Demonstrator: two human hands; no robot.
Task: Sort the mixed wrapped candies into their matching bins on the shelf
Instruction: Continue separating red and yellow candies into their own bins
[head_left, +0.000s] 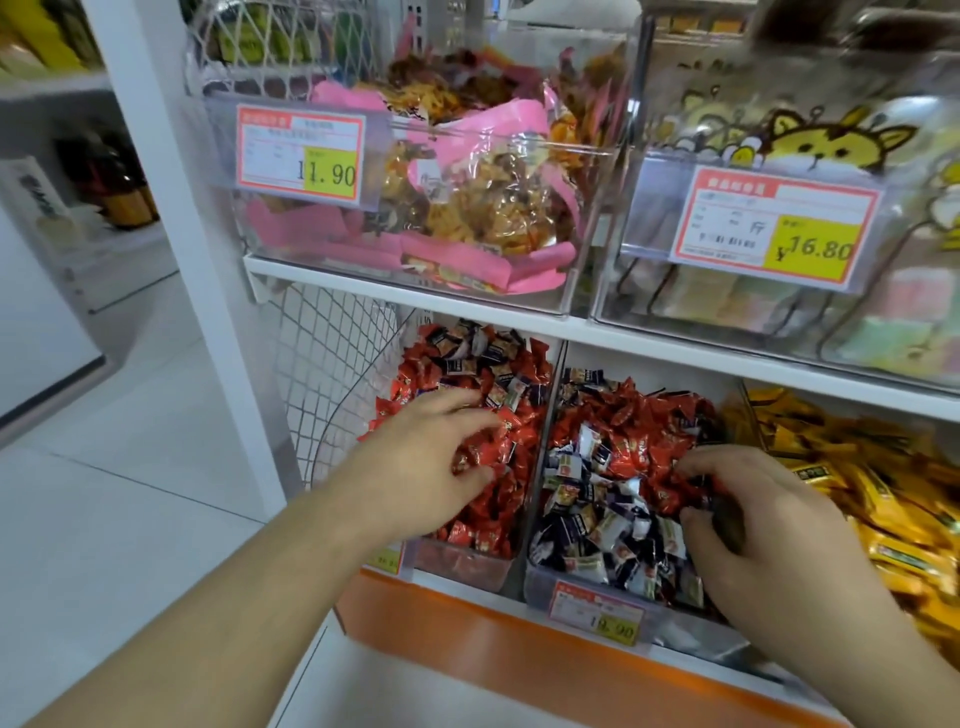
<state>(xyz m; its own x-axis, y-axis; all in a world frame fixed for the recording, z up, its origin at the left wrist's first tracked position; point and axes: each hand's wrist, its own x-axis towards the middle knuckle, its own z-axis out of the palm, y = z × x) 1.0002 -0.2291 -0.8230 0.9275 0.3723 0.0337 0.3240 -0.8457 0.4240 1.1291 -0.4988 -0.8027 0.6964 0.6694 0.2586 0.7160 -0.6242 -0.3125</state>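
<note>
Red wrappers fill most of the left bin (462, 564), w/ a patch of dark navy/white candies (480, 351) mixed in at the back. Left hand (423, 457) reaches into this bin, palm down, fingers spread and slightly curled over the red candies (506, 486); fingertips touch the pile, and whether anything is pinched under them I can't tell (blurred).

Next bin to the right, the mid bin (540, 582), is split the other way: navy/white candies (602, 525) crowd the front, red ones (631, 415) heap at the back. Right hand (769, 525) sits at that bin's right edge, fingers curled tight round something dark (727, 522), prob. a wrapped piece or a few, not clear which kind. Price tag (597, 613) clips to the bin front.

Far right, a bin of yellow candies (862, 499) looks unmixed. Upper shelf (415, 296) carries pink snack packs (467, 208) and a clear tub w/ cartoon print (831, 140); neither seems part of the job.

Step in hand, as I read it: picking strays, both hands working at once, sort roughly mid-way since both bins hold two kinds. Next move prob. calls for a cross-over: reds from mid bin to left, navy from left bin's back to mid. Needs a fine pinch on single wrappers, as they're slippery and packed close, so neighbours may come along.
</note>
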